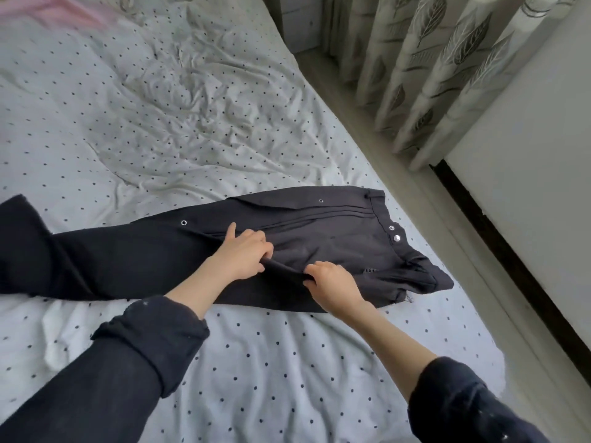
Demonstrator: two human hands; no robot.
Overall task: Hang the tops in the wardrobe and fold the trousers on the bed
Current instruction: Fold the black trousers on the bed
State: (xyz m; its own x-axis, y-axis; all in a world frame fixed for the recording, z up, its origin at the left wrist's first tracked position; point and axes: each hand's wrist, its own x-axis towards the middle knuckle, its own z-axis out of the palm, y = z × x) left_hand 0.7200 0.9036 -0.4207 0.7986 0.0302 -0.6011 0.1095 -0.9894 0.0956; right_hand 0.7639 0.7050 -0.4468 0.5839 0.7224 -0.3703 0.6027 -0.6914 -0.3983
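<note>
Dotted bedding covers the bed point(256, 362), giving a flat folding surface; the black trousers point(128, 257) lie across it, waistband right of the grip, legs trailing left; left hand point(243, 254) and right hand point(332, 282) each clench one raised ridge of cloth between them, probably to tug the seat flat before folding.

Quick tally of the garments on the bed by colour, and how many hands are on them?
Black trousers: 1, gripped by left hand and right hand
Pink garment, top-left corner, kind unclear: 1
Hands gripping: 2
Total garments on the bed: 2
</note>
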